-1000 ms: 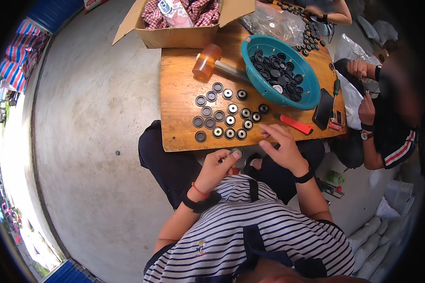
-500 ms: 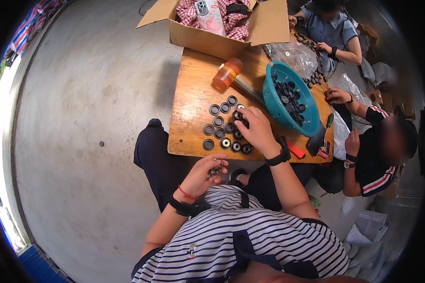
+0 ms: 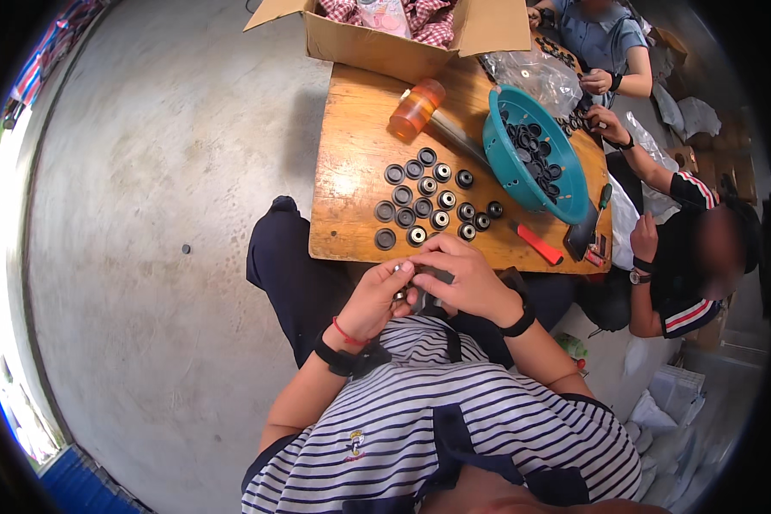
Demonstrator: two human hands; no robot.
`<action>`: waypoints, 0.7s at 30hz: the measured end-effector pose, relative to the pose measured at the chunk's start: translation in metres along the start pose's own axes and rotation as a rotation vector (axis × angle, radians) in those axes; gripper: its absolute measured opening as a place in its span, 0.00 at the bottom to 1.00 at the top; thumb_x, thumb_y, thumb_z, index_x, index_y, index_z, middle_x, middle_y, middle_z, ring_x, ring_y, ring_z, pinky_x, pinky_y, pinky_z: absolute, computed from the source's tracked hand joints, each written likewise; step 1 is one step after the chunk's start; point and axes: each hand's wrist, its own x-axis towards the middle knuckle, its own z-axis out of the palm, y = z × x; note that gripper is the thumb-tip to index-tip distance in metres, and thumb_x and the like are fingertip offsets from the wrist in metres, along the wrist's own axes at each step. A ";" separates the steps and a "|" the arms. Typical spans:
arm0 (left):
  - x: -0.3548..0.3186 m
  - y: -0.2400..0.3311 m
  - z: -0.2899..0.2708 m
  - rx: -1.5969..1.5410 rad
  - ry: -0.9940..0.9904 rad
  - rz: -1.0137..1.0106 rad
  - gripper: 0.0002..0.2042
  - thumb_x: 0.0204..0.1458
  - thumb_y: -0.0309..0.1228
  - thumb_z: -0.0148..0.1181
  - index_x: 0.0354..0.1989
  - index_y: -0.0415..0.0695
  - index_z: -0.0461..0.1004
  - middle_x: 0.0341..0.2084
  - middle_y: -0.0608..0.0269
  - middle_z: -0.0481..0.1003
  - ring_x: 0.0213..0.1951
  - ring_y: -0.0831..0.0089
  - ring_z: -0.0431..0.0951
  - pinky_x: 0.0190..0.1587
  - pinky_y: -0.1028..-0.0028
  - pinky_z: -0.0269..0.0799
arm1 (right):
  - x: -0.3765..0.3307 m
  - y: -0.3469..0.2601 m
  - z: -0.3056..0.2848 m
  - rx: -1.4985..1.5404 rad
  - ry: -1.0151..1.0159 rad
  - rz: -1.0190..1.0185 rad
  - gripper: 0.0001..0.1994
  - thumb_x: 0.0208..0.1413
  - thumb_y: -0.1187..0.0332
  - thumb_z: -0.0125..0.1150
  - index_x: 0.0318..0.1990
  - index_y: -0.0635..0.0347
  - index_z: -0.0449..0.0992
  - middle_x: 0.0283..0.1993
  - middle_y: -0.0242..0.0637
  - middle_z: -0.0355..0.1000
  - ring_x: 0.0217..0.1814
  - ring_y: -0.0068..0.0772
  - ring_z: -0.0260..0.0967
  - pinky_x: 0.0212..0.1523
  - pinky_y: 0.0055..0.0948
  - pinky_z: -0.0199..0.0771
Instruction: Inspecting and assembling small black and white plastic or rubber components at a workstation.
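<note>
In front of my body, just off the table's near edge, my two hands meet. My left hand (image 3: 373, 297) is curled round small shiny metal parts (image 3: 400, 294), mostly hidden by the fingers. My right hand (image 3: 467, 278) reaches to the left fingertips with its thumb and index finger closed; whatever they pinch is hidden. On the table beyond stand rows of round black caps (image 3: 385, 239), the left ones plain. Several black caps with metal rings (image 3: 439, 219) in their centres stand to the right.
A teal plastic basin (image 3: 511, 176) of black caps sits at the table's (image 3: 351, 111) right side. An amber-headed mallet (image 3: 417, 110), a red-handled tool (image 3: 538, 244) and a cardboard box (image 3: 377, 47) are also on it. Two people work on the right; a small dark piece (image 3: 186, 248) lies on the floor.
My right hand has drawn back from the caps to my left hand, which has turned and closed more. More caps with metal centres now show. The view has shifted slightly.
</note>
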 end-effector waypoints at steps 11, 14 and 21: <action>-0.005 -0.007 0.010 0.055 0.109 0.013 0.14 0.65 0.38 0.45 0.42 0.40 0.71 0.21 0.69 0.69 0.20 0.85 0.63 0.22 0.85 0.59 | -0.017 0.000 0.020 -0.148 0.119 -0.054 0.12 0.47 0.71 0.64 0.41 0.60 0.77 0.36 0.38 0.71 0.39 0.40 0.69 0.39 0.34 0.71; -0.005 -0.009 0.003 0.010 0.038 0.002 0.15 0.65 0.39 0.45 0.46 0.38 0.71 0.28 0.66 0.73 0.24 0.85 0.66 0.23 0.85 0.60 | -0.014 0.005 0.018 -0.038 0.098 -0.064 0.12 0.47 0.72 0.63 0.41 0.62 0.76 0.35 0.39 0.71 0.36 0.39 0.70 0.37 0.33 0.72; 0.002 -0.007 0.007 -0.076 0.222 0.018 0.18 0.65 0.34 0.43 0.59 0.36 0.62 0.44 0.56 0.74 0.28 0.81 0.67 0.22 0.84 0.60 | 0.026 0.051 -0.001 -0.304 0.287 0.217 0.10 0.48 0.70 0.63 0.38 0.62 0.74 0.36 0.41 0.71 0.40 0.43 0.70 0.40 0.37 0.71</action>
